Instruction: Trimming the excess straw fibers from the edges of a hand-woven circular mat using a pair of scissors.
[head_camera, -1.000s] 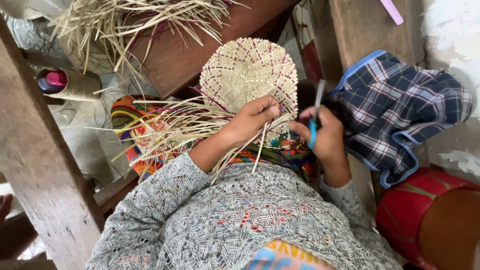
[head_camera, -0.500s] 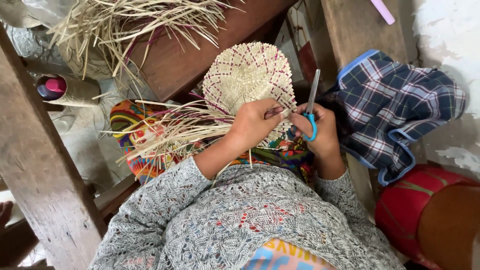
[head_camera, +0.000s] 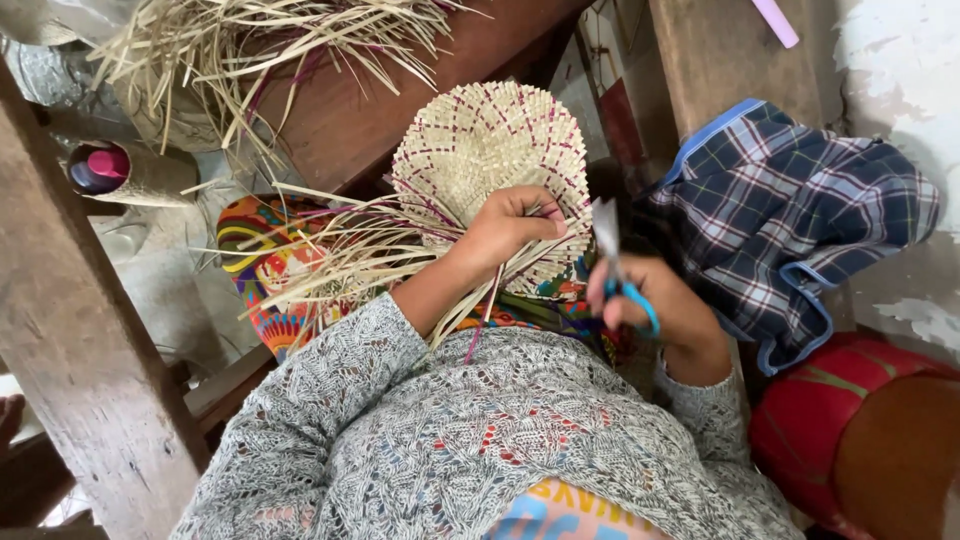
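Left hand (head_camera: 510, 225) grips woven straw piece (head_camera: 490, 150); right hand (head_camera: 655, 310) holds seemingly blue-handled scissors (head_camera: 620, 270).

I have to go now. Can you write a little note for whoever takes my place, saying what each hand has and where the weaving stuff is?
Left hand: shut on the woven straw piece, at its lower edge.
Right hand: shut on blue-handled scissors, blades pointing up beside the weave.
Done: a rounded woven panel with purple flecks.
Left: loose strands trail uncut from its left side. More straw lies heaped upper left.
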